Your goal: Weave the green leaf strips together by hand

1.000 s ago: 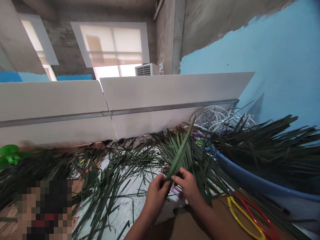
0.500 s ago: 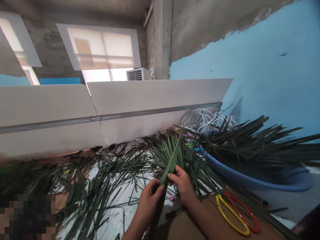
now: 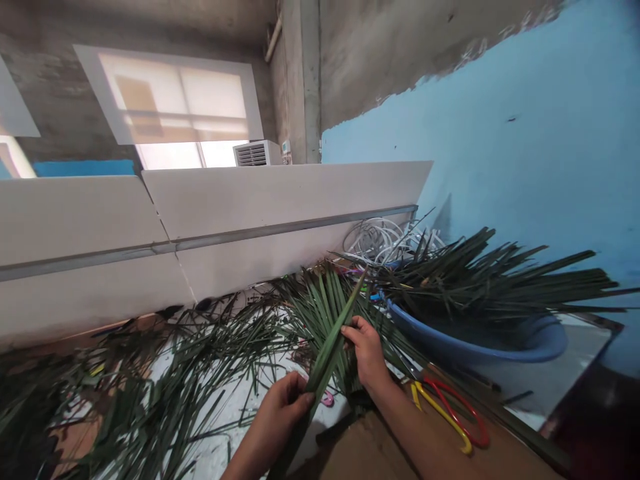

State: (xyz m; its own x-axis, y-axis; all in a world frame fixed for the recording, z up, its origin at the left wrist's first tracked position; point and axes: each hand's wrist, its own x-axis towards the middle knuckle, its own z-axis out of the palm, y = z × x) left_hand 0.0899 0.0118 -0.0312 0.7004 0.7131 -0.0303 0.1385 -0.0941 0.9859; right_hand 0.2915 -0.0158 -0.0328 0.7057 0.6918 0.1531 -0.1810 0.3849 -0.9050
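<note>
My left hand [image 3: 281, 415] is closed around a long green palm leaf [image 3: 326, 360] low on the blade, and the leaf's lower end runs down past my wrist. My right hand [image 3: 365, 352] pinches the same leaf higher up, where it lies against a fan of narrow green leaflets [image 3: 315, 313]. Below the hands, loose dark green strips [image 3: 195, 353] spread across a white sheet. The leaf's tip points up and to the right, towards the fan's far edge.
A blue plastic basin [image 3: 453, 337] filled with long dark strips stands to the right. Yellow and red plastic loops [image 3: 445, 413] lie on brown cardboard [image 3: 360, 450]. White cables [image 3: 385, 240] are coiled behind, against a white panel [image 3: 240, 227] along a blue wall.
The whole scene has slid left as my head turned right. My hands have moved further apart along the leaf, and the leaf now leans more to the right.
</note>
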